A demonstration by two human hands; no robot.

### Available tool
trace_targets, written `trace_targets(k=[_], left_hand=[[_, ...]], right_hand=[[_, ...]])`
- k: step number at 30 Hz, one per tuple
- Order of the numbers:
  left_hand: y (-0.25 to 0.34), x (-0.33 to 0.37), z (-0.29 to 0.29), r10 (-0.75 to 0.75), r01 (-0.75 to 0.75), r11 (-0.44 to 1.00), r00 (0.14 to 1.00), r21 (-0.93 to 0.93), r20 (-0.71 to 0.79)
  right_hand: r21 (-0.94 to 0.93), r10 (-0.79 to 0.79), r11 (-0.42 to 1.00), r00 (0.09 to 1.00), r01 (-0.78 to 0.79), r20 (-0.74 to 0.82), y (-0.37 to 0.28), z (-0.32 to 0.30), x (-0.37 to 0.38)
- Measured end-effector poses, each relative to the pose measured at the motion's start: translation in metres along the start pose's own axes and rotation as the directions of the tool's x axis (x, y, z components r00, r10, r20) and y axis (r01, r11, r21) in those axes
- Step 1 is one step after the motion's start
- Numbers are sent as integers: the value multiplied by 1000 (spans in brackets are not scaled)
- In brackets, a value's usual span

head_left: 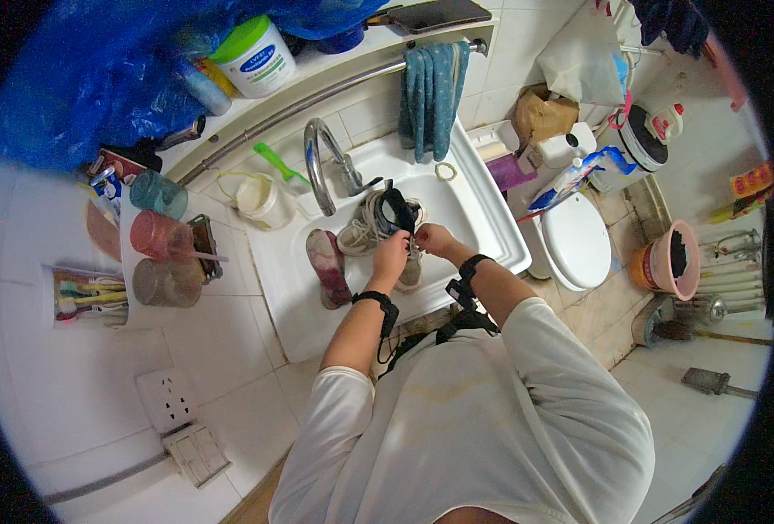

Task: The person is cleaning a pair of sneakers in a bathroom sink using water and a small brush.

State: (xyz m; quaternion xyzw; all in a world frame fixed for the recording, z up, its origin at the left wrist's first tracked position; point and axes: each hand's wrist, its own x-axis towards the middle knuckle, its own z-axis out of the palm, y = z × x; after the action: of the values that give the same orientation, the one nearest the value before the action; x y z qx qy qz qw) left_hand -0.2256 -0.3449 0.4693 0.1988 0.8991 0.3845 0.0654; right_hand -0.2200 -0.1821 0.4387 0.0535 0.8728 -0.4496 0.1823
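Observation:
Two worn beige-and-grey sneakers lie close together in the white sink. One sneaker shows its laces and pale toe on the left. The other sneaker is partly covered by my hands, with dark lining by my fingers. My left hand is closed on the edge of this second sneaker. My right hand is pinched at its right side; what the fingertips hold is too small to tell. A stained pink-and-maroon insole lies left of the shoes. A coiled pale lace rests on the sink's back right.
A chrome faucet arches over the sink's back. A white tub and a green brush stand at the back left. A blue towel hangs on the rail. Cups line the left shelf; a toilet stands right.

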Motion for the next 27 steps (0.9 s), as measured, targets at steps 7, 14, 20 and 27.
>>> trace_targets(k=[7, 14, 20, 27], left_hand=[[4, -1, -6, -108, 116, 990, 990, -76, 93], [-13, 3, 4, -202, 224, 964, 966, -140, 159], [3, 7, 2, -288, 347, 909, 923, -230, 257], [-24, 10, 7, -243, 314, 932, 911, -179, 334]], right_hand=[[-338, -227, 918, 974, 207, -19, -8, 5, -4], [-131, -186, 973, 981, 191, 49, -7, -5, 1], [-121, -111, 986, 993, 115, 38, 2, -5, 0], [11, -105, 994, 986, 105, 131, 10, -4, 6]])
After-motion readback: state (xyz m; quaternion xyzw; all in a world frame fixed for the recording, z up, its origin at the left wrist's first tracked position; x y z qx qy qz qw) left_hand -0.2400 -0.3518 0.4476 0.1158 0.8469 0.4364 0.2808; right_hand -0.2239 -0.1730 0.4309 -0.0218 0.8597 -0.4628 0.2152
